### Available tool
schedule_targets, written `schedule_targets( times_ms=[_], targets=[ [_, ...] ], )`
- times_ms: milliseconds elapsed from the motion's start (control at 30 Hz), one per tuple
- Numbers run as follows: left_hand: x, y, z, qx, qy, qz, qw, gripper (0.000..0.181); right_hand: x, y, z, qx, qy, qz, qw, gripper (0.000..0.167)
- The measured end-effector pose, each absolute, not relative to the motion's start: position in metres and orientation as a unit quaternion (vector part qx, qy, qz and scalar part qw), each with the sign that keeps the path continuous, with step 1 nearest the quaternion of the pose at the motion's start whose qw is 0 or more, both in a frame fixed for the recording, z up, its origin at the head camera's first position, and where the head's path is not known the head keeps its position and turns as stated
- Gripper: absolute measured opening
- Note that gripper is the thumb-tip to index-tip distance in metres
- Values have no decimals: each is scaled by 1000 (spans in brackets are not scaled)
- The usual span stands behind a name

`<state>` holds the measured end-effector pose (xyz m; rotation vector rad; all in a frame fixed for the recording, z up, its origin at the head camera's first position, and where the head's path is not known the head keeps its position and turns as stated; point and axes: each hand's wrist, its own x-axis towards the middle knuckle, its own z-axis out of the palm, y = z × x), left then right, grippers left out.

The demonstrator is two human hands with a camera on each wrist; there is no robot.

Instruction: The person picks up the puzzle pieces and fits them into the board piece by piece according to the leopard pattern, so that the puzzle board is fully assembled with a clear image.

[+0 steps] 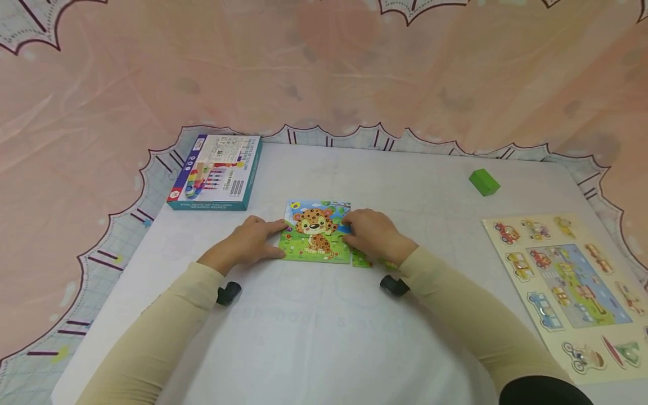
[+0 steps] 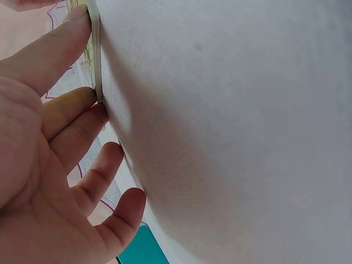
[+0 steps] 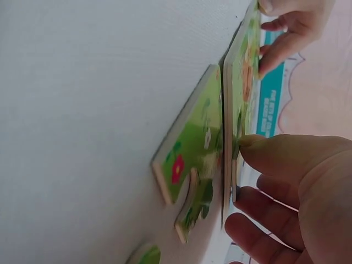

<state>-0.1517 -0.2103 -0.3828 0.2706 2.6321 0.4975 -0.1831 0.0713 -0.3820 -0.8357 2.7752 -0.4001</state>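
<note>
A leopard-cub jigsaw puzzle [image 1: 318,239] lies flat on the white table. Along its left edge, my left hand [image 1: 248,242] touches the side with thumb and fingertips spread apart; in the left wrist view its other fingers [image 2: 129,212] stay loosely bent, off the puzzle. At the puzzle's right side, my right hand [image 1: 377,233] pinches a thin puzzle piece [image 3: 235,179] between thumb and fingers; most of that piece is hidden. Just right of the puzzle lie loose green pieces [image 1: 360,259], one with a red flower [image 3: 177,169], partly under the right hand in the head view.
A boxed set [image 1: 217,171] sits at the table's back left. Toward the back right is a green block [image 1: 484,182]. A cream picture-puzzle board [image 1: 516,304] with vehicle shapes occupies the right side. A patterned cloth [image 1: 324,73] hangs behind the table.
</note>
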Motion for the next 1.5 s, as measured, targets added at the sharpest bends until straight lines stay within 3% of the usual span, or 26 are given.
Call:
schedule_targets(
  times_ms=[1500],
  targets=[
    [-151, -209, -382, 105, 956, 166, 219, 74, -186, 58, -385, -261, 952, -122, 104, 41]
  ],
)
